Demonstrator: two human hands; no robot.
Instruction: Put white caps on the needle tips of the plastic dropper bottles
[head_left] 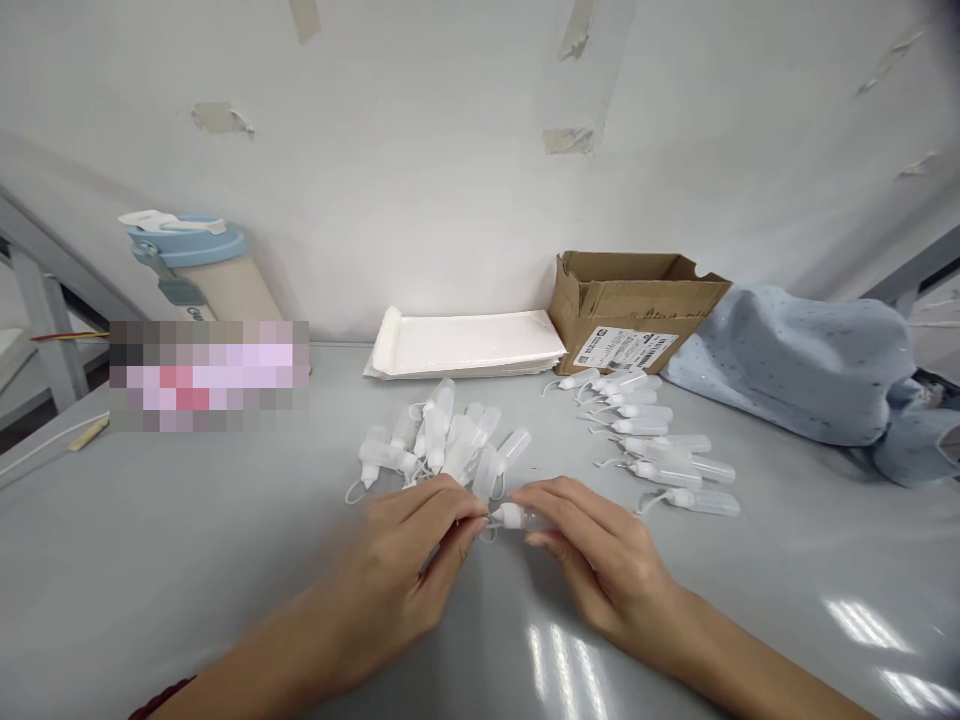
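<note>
A small translucent squeeze bottle (513,516) with a white nozzle lies sideways between my two hands. My right hand (611,560) is closed around its body, the nozzle pointing left. With thumb and forefinger pinched together, my left hand (416,560) grips the tip end, where a thin tethered cap loops below; the cap itself is mostly hidden by the fingers. Just beyond my left hand is a loose pile of similar bottles (461,440). To the right, several more bottles (664,472) lie in a rough column, their nozzles facing left.
Against the wall are a stack of white padded envelopes (472,343) and an open cardboard box (637,315). A light blue speckled cloth (802,365) lies at right. A cream tumbler with a blue lid (199,245) stands at left behind a blurred patch, on the grey table (247,530).
</note>
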